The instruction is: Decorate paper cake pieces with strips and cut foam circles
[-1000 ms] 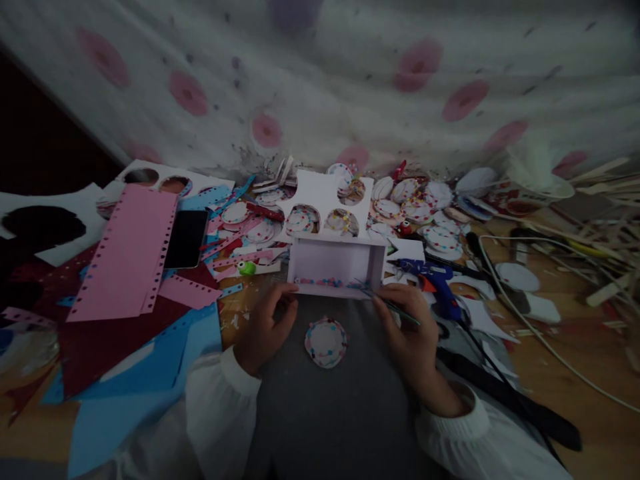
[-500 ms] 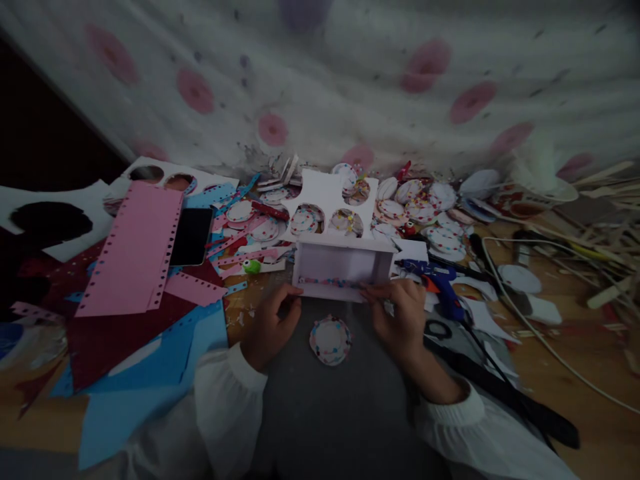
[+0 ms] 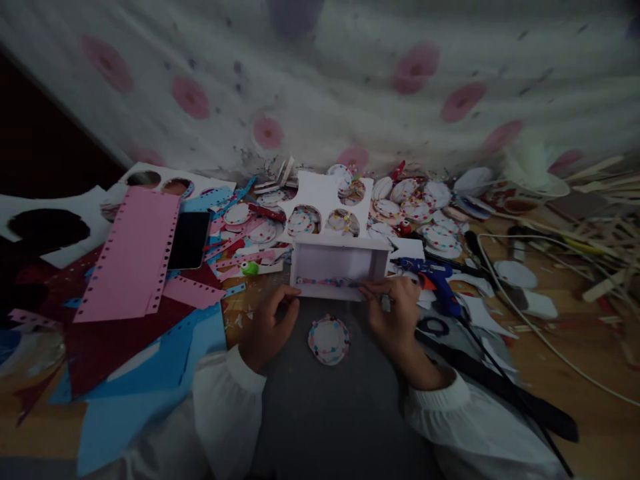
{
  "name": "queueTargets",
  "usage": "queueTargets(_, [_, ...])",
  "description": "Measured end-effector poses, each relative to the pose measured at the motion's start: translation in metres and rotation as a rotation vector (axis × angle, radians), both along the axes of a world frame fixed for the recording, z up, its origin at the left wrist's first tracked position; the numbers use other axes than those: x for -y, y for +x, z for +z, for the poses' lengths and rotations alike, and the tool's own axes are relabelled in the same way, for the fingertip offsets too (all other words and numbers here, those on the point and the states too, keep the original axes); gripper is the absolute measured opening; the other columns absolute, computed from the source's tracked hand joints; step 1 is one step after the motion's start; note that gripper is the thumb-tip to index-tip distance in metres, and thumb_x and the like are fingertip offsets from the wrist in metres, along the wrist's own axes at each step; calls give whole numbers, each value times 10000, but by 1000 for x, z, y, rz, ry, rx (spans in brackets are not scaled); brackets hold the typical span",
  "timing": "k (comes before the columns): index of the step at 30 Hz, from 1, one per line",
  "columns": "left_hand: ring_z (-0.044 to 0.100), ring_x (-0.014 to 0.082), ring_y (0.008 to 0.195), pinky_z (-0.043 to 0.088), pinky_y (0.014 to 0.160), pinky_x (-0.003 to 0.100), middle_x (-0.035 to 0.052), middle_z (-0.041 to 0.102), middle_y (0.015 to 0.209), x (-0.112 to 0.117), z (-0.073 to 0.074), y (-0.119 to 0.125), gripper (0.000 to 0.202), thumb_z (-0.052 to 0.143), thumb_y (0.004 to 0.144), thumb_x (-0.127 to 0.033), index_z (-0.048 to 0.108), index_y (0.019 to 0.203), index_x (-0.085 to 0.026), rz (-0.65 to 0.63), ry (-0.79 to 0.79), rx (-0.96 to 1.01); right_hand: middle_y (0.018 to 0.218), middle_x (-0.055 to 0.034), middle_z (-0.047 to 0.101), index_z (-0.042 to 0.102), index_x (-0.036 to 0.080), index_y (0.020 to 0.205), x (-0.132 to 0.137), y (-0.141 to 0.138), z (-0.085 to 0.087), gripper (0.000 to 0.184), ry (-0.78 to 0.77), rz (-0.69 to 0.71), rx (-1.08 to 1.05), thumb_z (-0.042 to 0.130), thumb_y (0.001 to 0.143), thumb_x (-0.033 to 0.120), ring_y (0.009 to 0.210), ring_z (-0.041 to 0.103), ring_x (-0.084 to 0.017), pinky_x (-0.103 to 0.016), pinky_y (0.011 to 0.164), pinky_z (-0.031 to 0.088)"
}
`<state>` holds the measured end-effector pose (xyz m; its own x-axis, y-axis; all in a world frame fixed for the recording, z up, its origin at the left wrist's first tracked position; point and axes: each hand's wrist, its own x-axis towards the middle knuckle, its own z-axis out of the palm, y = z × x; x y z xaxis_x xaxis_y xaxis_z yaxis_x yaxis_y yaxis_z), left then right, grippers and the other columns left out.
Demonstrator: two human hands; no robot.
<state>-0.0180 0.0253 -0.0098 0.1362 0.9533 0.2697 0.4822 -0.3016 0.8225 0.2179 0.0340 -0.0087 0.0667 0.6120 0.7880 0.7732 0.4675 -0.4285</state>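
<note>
A shallow white box (image 3: 340, 259) stands mid-table with its open side toward me. Along its inner lower edge runs a strand of pink and blue beads (image 3: 327, 282). The fingers of my left hand (image 3: 273, 323) are closed at the box's lower left corner, on its front edge. My right hand (image 3: 395, 310) pinches at the right end of the bead strand, close to the front edge; its fingertips partly hide that end. Between my hands and nearer to me lies a round white disc (image 3: 329, 339) rimmed with coloured beads.
Behind the box are a white card with round holes (image 3: 317, 190) and a heap of beaded discs (image 3: 425, 197). To the right lie a blue glue gun (image 3: 443, 283) and its cord. Pink punched sheets (image 3: 130, 260), a phone (image 3: 190, 240) and blue sheets (image 3: 150, 373) are left.
The view has shifted slightly, moving the scene a little to the left. Both hands keep the same places at the box, and no object has visibly been moved.
</note>
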Motion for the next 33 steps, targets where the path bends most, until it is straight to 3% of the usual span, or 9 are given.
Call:
queueTargets(19, [598, 144, 808, 471, 758, 282, 13, 607, 872, -1, -6, -3, 146, 514, 942, -263, 600, 1052, -220, -18, -83, 77, 659, 22, 616, 580, 237, 759, 3, -5, 1, 193, -121, 10, 96, 623, 752, 50, 706, 537, -201, -358, 705, 315])
queueTargets(26, [604, 152, 844, 475, 790, 293, 27, 625, 932, 0, -5, -2, 235, 511, 945, -264, 562, 1174, -244, -34, -131, 104, 706, 13, 669, 593, 229, 748, 4, 3, 7, 153, 28, 21, -136, 707, 784, 134, 704, 595, -188, -376, 732, 386])
queueTargets(33, [603, 158, 899, 478, 832, 305, 43, 620, 1012, -1, -1, 0, 394, 498, 947, -243, 468, 1339, -273, -69, -152, 104, 735, 6, 638, 570, 218, 763, 12, -1, 22, 169, -101, 151, -551, 723, 784, 149, 702, 635, -168, -315, 637, 478])
